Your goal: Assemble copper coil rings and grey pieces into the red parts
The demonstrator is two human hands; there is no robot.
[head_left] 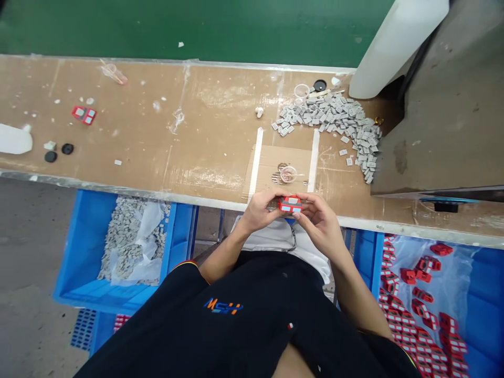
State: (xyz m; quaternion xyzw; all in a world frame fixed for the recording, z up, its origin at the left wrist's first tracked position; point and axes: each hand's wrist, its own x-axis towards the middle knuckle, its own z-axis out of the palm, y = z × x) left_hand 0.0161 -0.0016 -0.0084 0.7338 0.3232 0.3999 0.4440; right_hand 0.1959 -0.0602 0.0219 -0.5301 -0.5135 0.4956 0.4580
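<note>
A small red toy car body (290,204) with pale windows is held between both hands at the table's near edge. My left hand (261,211) pinches its left end, with thumb and forefinger closed on it. On the opposite end, my right hand (318,223) grips it the same way, its thumb at the lower corner. Just beyond the hands, a small clear cup (289,174) with a thin stick across it rests on a taped cardboard sheet (271,153). A spread heap of small grey rectangular pieces (334,113) lies farther back to the right.
Below the table (208,126), a blue bin (71,262) with grey pieces stands left. Another blue bin (486,294) holds many red car bodies, right. A big metal box (449,115) and a white bottle (397,47) border the right. Another red car body (84,114) lies far left.
</note>
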